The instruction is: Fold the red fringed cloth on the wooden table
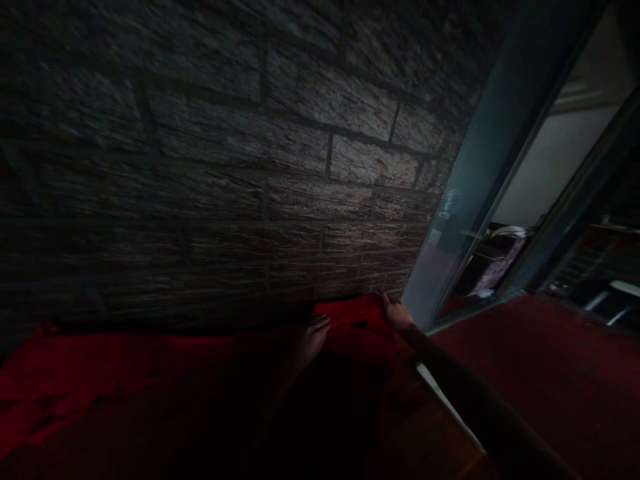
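A red cloth [175, 350] lies along the foot of the wall, over a brown wooden surface [435, 433], with folds at its far left. My left hand [313, 339] rests on the cloth near the middle, its fingers stretched out and lying close together. At the cloth's right corner, by the wall, my right hand [399, 313] is closed on the edge, thumb toward the wall. The cloth between my hands is raised in a small fold. Deep shadow hides much of the cloth nearest me.
A rough stone-block wall [300, 193] rises directly behind the cloth. Right of it stands a bluish door frame [450, 213], with a doorway and a patterned object [500, 257] beyond. A red floor [560, 367] spreads at the right, where a white-topped stool or table [625, 290] stands.
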Motion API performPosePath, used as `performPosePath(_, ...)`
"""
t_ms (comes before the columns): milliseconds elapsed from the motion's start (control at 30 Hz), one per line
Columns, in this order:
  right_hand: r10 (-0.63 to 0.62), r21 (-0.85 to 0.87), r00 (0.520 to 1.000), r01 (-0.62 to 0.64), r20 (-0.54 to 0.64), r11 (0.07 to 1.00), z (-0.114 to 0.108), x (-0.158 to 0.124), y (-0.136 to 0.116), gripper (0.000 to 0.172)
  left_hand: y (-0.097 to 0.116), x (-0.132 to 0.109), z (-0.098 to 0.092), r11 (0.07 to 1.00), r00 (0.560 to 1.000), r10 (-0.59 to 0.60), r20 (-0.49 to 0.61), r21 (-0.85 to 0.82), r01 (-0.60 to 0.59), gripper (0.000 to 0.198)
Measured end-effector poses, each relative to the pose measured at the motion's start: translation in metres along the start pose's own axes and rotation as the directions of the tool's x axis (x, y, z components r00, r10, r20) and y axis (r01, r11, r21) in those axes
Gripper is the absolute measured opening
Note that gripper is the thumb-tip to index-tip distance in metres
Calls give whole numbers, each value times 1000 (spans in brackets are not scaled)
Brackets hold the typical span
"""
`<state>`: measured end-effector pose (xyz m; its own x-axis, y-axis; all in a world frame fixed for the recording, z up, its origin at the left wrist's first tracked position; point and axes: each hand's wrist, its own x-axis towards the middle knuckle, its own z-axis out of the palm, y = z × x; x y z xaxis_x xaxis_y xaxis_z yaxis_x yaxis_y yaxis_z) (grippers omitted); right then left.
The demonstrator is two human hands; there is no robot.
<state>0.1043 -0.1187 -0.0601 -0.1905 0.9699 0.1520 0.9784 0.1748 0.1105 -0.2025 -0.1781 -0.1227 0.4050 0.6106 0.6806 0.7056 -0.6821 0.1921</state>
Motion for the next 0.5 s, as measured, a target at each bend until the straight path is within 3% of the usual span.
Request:
performPosePath(267,159,177,987,-155,-6,972,14,4,7,42,-4,-3,12,999,997,-44,-57,6,45,41)
performPosePath(500,60,413,998,-46,-21,909,21,2,27,44,-1,-5,5,1000,997,-30,-75,-5,30,38)
